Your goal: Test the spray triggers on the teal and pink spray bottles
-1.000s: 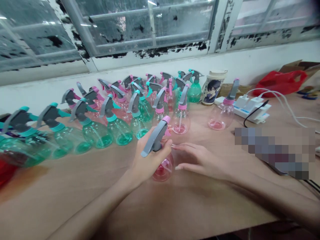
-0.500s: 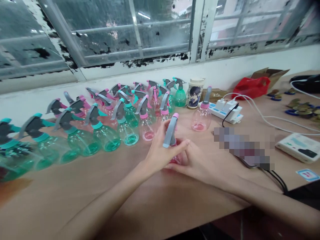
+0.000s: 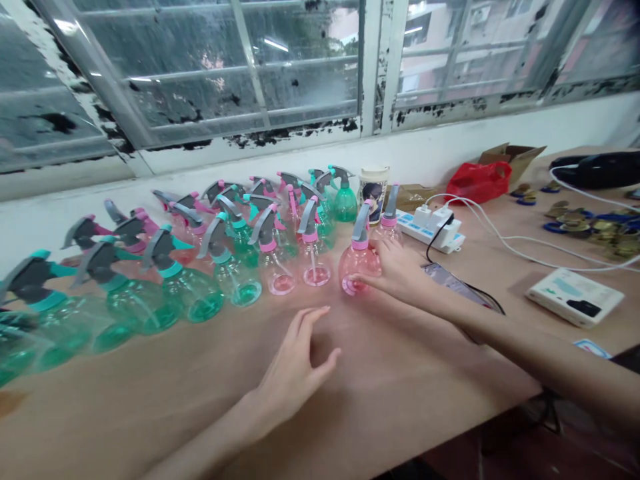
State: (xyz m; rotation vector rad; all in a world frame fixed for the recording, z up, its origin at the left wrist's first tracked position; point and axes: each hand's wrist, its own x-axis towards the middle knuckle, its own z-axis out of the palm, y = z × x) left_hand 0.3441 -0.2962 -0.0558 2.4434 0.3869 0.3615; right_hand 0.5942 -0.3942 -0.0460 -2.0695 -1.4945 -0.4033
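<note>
My right hand (image 3: 395, 270) is wrapped around the right side of a pink spray bottle (image 3: 355, 263), which is upright at table height with its grey and pink trigger head on top. Another pink spray bottle (image 3: 389, 227) stands just behind, partly hidden by that hand. My left hand (image 3: 300, 363) is over the table nearer to me, fingers curved and apart, holding nothing. Left of the gripped bottle stands a pink spray bottle (image 3: 316, 263), with a further pink one (image 3: 278, 270) beside it. A row of green spray bottles (image 3: 193, 297) runs on to the left.
Behind the bottles are a printed paper cup (image 3: 373, 193) and a white power strip (image 3: 435, 227) with cables. A phone (image 3: 453, 283) and a white box (image 3: 575, 297) lie on the right. Farther back sit a red plastic bag (image 3: 477, 181) and several gold-coloured parts (image 3: 580, 217).
The pink spray bottle has moved from between both hands to a place farther back, with my right hand on it. My left hand has let go and drawn back toward me.
</note>
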